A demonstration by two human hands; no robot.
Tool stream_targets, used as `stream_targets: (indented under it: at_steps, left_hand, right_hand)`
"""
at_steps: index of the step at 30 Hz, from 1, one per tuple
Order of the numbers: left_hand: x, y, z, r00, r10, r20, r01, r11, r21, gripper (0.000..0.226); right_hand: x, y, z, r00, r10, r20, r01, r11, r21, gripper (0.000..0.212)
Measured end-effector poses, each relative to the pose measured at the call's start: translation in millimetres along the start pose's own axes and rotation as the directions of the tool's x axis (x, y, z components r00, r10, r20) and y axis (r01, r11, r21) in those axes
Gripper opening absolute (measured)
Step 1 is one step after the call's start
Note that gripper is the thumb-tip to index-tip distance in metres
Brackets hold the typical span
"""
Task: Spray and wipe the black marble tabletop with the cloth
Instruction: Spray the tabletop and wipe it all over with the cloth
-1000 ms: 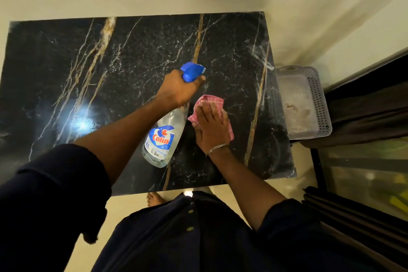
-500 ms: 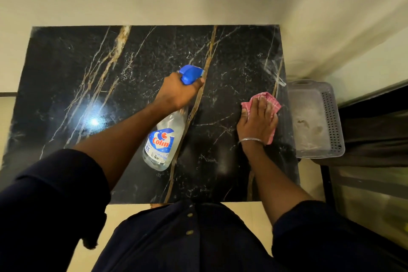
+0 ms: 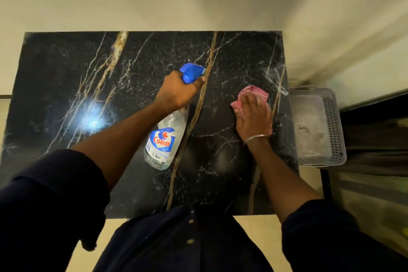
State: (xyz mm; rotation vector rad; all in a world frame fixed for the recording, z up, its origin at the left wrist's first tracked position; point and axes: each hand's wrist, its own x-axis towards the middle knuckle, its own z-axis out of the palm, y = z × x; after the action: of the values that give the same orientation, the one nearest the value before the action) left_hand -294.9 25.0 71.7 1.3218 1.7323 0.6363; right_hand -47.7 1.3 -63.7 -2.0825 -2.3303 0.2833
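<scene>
The black marble tabletop (image 3: pixel 66 77) with gold and white veins fills the middle of the view. My left hand (image 3: pixel 176 93) grips the neck of a clear spray bottle (image 3: pixel 164 139) with a blue trigger head, held above the table's centre. My right hand (image 3: pixel 254 117) lies flat with straight fingers on a pink cloth (image 3: pixel 254 93), pressing it onto the marble near the right edge. Most of the cloth is hidden under the fingers.
A grey perforated plastic basket (image 3: pixel 333 121) stands just off the table's right edge. A cream wall runs behind the table. A bright light reflection sits on the left part of the marble. My dark-shirted body is at the near edge.
My right hand has slid the pink cloth from the table's centre out to the right side, then a little away from me. The bottle in my left hand has hardly moved.
</scene>
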Motion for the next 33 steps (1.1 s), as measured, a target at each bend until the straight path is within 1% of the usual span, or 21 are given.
stream_targets:
  at_steps: [3, 6, 7, 9, 11, 13, 16, 17, 18, 19, 21, 22, 24, 26, 29, 30, 31, 33]
  left_hand:
    - [8.1, -2.7, -7.5, 1.0, 0.007, 0.004, -0.006, 1.0, -0.019, 0.027]
    - [16.8, -4.1, -15.6, 1.0, 0.014, 0.016, -0.013, 0.999, -0.038, 0.023]
    - [20.1, -5.6, -18.1, 1.0, 0.008, 0.02, -0.008, 0.999, -0.044, 0.022]
    - [26.7, -8.2, -22.7, 1.0, -0.001, 0.014, 0.001, 0.999, -0.042, 0.023]
    - [33.0, -10.4, -26.1, 1.0, -0.006, 0.0, 0.006, 1.0, -0.025, 0.024]
    - [39.0, -11.7, -28.8, 1.0, -0.01, -0.018, 0.01, 1.0, -0.006, 0.024]
    - [48.6, -14.9, -31.6, 0.999, -0.026, -0.041, 0.025, 1.0, -0.017, 0.027]
    - [51.9, -15.9, -32.9, 0.999, -0.036, -0.041, 0.035, 0.999, -0.023, 0.028]
    - [55.4, -16.6, -34.3, 0.998, -0.047, -0.038, 0.046, 0.999, -0.028, 0.029]
    - [58.7, -17.6, -35.3, 0.998, -0.059, -0.031, 0.058, 0.998, -0.035, 0.029]
    - [64.0, -19.8, -36.2, 0.998, -0.068, -0.011, 0.068, 0.997, -0.048, 0.03]
    - [66.8, -20.0, -36.1, 0.998, -0.066, 0.0, 0.066, 0.997, -0.049, 0.03]
    - [70.9, -19.2, -34.9, 0.998, -0.053, 0.02, 0.054, 0.997, -0.049, 0.028]
    - [73.8, -18.3, -33.6, 0.999, -0.037, 0.021, 0.038, 0.998, -0.047, 0.024]
    - [78.7, -18.0, -31.2, 0.999, -0.033, 0.025, 0.034, 0.998, -0.061, 0.02]
    - [80.0, -18.1, -30.1, 0.999, -0.035, 0.03, 0.037, 0.997, -0.066, 0.021]
    - [80.5, -18.2, -29.3, 0.999, -0.038, 0.034, 0.04, 0.997, -0.068, 0.021]
    - [82.6, -17.8, -27.7, 0.999, -0.038, 0.025, 0.039, 0.997, -0.06, 0.021]
  right_hand:
    - [14.4, 8.3, -5.4, 0.988, 0.154, -0.031, -0.152, 0.987, 0.055, 0.056]
    - [22.2, -18.5, -4.8, 0.964, 0.266, -0.029, -0.263, 0.962, 0.077, 0.058]
    - [26.4, -32.0, -4.8, 0.963, 0.269, -0.011, -0.267, 0.96, 0.084, 0.059]
    - [37.9, -62.0, -4.2, 0.981, 0.19, 0.027, -0.192, 0.977, 0.091, 0.059]
    - [48.7, -93.8, -1.3, 0.998, 0.041, 0.054, -0.045, 0.996, 0.072, 0.058]
    - [56.8, -117.0, 1.8, 0.992, -0.107, 0.069, 0.103, 0.992, 0.067, 0.057]
    - [66.4, -111.6, 2.0, 0.963, -0.256, 0.085, 0.253, 0.967, 0.043, 0.055]
    - [70.7, -101.2, 1.1, 0.955, -0.285, 0.082, 0.284, 0.959, 0.024, 0.055]
    - [76.6, -88.1, 0.3, 0.957, -0.281, 0.066, 0.282, 0.959, 0.002, 0.054]
    - [84.3, -73.7, -1.1, 0.97, -0.238, 0.044, 0.239, 0.971, -0.006, 0.053]
    - [101.5, -41.2, -6.1, 0.996, -0.09, 0.0, 0.09, 0.996, 0.017, 0.052]
    - [109.6, -25.5, -9.9, 1.0, -0.027, -0.009, 0.027, 0.999, 0.025, 0.052]
    - [119.5, -4.0, -15.3, 0.998, 0.054, -0.011, -0.053, 0.998, 0.033, 0.055]
    - [122.6, -4.0, -14.7, 0.993, 0.116, -0.019, -0.115, 0.993, 0.038, 0.056]
    - [126.2, -36.2, -11.2, 0.973, 0.232, -0.017, -0.23, 0.97, 0.076, 0.058]
    - [128.8, -49.2, -10.4, 0.973, 0.231, -0.008, -0.23, 0.97, 0.077, 0.058]
    - [131.6, -62.8, -10.2, 0.98, 0.201, 0.006, -0.201, 0.977, 0.07, 0.058]
    - [139.5, -89.6, -9.6, 0.995, 0.094, 0.031, -0.095, 0.994, 0.047, 0.058]
